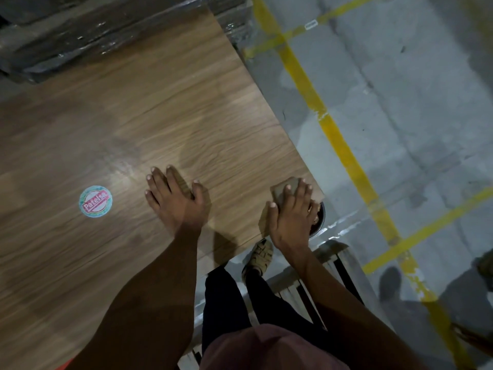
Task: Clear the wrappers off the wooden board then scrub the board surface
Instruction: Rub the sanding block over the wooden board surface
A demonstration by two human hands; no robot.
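We are leaning over the board [149,124], a big wood-grain sheet that is filling the left and middle of the view and running up to dark, plastic-wrapped stacks [88,36] at the top.

Our left hand [177,198] is lying flat on the board near its lower right part, fingers straight and spread, palm down, holding nothing that we can see.

Our right hand [292,212] is sitting at the board's right corner, fingers curled over a small brownish pad [284,192] and pressing it onto the wood. The pad is showing past the fingertips on the upper left side of the hand. We cannot tell what the pad is made of.

A round sticker [95,201] with red lettering is lying on the board to the left of our left hand, well apart from it. A lighter, shiny patch is showing on the wood between the sticker and the left hand.

Just beside our right hand, off the board's edge, the rim of a dark round container [318,221] is peeking out; most of it is hidden by the hand.

Below the board we are seeing dark trousers and a sandal [260,256] on the grey floor [400,102], which is crossed by yellow lines [333,134].
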